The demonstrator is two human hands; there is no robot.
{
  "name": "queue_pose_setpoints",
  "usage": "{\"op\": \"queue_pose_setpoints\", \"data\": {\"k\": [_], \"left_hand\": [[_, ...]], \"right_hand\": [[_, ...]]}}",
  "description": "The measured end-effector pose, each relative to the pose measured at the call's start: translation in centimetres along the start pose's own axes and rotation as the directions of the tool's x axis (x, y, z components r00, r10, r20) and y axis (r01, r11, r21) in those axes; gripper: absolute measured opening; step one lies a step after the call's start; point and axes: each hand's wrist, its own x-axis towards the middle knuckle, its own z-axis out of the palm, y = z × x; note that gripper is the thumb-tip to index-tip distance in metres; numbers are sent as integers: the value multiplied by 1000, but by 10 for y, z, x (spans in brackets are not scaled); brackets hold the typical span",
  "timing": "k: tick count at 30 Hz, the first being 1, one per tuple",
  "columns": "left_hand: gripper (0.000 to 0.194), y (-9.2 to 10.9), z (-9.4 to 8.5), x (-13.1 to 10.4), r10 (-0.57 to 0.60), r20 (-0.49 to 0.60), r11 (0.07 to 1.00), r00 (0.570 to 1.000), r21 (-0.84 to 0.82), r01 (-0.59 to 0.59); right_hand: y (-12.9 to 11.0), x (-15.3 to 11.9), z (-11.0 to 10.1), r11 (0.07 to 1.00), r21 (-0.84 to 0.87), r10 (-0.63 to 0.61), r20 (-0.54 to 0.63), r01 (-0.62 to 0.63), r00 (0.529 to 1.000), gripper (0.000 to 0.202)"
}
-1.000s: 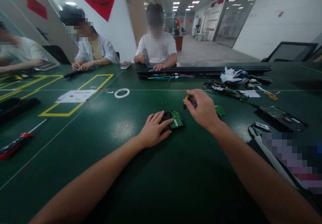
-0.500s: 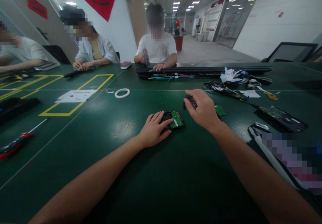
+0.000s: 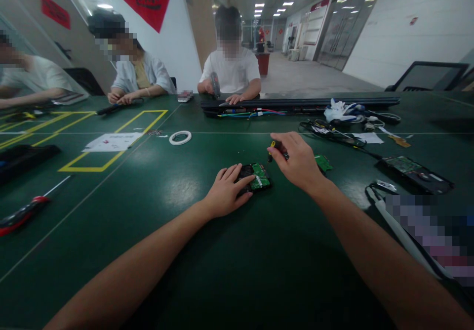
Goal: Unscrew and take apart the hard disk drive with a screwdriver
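A hard drive (image 3: pixel 261 175) lies on the green table, its green circuit board facing up. My left hand (image 3: pixel 227 191) holds it down from the left, with the thumb along the near edge, one finger stretched across the board and the others at the far left side. Above the drive's right end, my right hand (image 3: pixel 296 159) is closed around a small black-and-yellow screwdriver (image 3: pixel 273 145), gripped between thumb and fingers. Its tip is too thin and dark to make out, so I cannot tell whether it touches the drive. Partly behind my right hand lies a loose green circuit board (image 3: pixel 323 163).
Another hard drive (image 3: pixel 416 174) lies to the right, near cables and white gloves (image 3: pixel 342 110). A tape roll (image 3: pixel 180 138), a paper sheet (image 3: pixel 111 142) and a red-black screwdriver (image 3: pixel 27 211) are leftward. A long black casing (image 3: pixel 296 103) lies before a person opposite; two people sit left.
The screwdriver handle has turned in my right fingers, now showing yellow, and the fingers have shifted slightly. My left hand and the hard drive stay in place.
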Motion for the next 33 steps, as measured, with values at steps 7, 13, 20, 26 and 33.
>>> {"op": "queue_pose_setpoints", "data": {"k": [7, 13, 20, 26, 33], "left_hand": [[54, 0, 0, 0, 3, 12, 1000, 1000, 19, -3], [55, 0, 0, 0, -1, 9, 1000, 1000, 13, 1], [55, 0, 1, 0, -5, 1, 1000, 1000, 7, 5], [55, 0, 0, 1, -3, 16, 1000, 1000, 28, 3], [54, 1, -1, 0, -3, 18, 1000, 1000, 19, 3]], "right_hand": [[0, 1, 1, 999, 8, -41, 2, 41, 999, 31], [2, 0, 0, 1000, -15, -20, 14, 20, 1000, 31], [0, 1, 1, 998, 22, -56, 27, 56, 998, 36], [0, 1, -1, 997, -2, -75, -8, 75, 997, 30], [0, 1, 1, 996, 8, -87, -27, 88, 996, 29]]}}
